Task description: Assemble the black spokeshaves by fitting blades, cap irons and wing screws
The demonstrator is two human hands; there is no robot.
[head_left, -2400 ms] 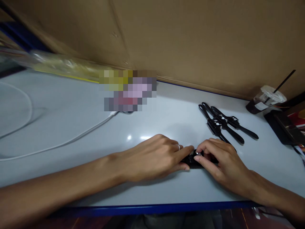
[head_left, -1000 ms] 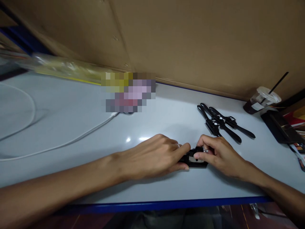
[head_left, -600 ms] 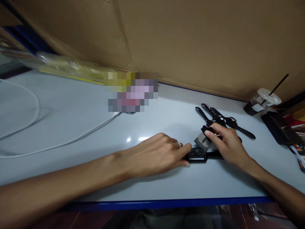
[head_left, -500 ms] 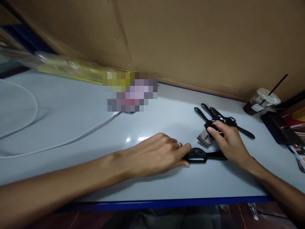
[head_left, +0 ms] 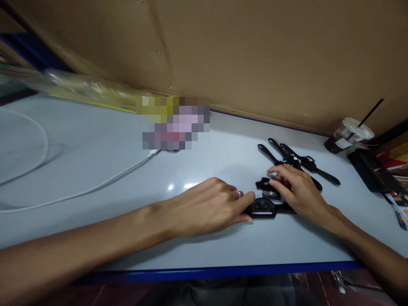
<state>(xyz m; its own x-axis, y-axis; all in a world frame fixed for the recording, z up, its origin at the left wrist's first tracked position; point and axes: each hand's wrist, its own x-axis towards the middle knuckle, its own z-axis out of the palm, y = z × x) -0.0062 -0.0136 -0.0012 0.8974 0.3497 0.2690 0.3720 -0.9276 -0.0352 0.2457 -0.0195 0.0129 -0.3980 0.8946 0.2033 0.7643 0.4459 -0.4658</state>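
My left hand, with a ring on one finger, grips the left part of a black spokeshave body lying on the table. The mouth slot of the body shows, and its right handle runs under my right hand. Just behind the body lie a black cap piece with a hole and a flat grey blade, partly overlapping. My right hand hovers over them with thumb and fingers apart. The thumb tip is at the cap's right edge; I cannot tell whether it touches.
Several black spokeshaves lie together behind my right hand. A plastic cup with a straw and a dark flat device are at the right. A white cable crosses the left side to a blurred patch. Cardboard stands behind.
My right hand lifted the cap and blade off the spokeshave body, set them down behind it and loosened its fingers. My left hand stayed on the body.
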